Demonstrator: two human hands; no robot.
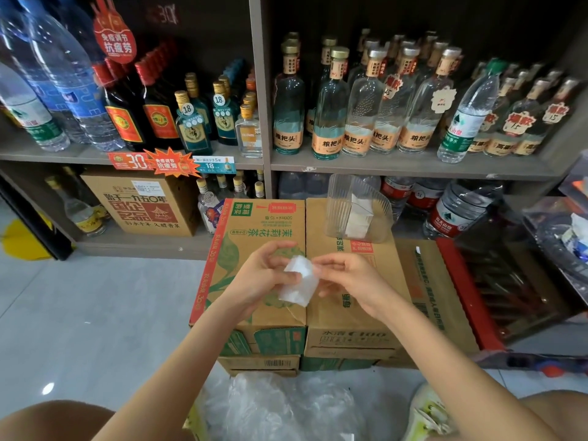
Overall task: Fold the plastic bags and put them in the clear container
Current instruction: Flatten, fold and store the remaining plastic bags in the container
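Note:
A small folded white plastic bag (300, 281) hangs above the cardboard boxes, pinched between both hands. My left hand (264, 275) grips its left side with thumb and fingers. My right hand (346, 275) holds its right edge with the fingertips. The clear ribbed container (358, 208) stands on the far end of the right box, with folded white bags inside it. A heap of loose clear plastic bags (280, 405) lies on the floor between my knees.
Two cardboard drink boxes (254, 230) side by side form the work surface. A red crate (496, 291) stands to the right. Shelves of glass and water bottles (350, 122) rise behind. Grey tiled floor (111, 307) spreads on the left.

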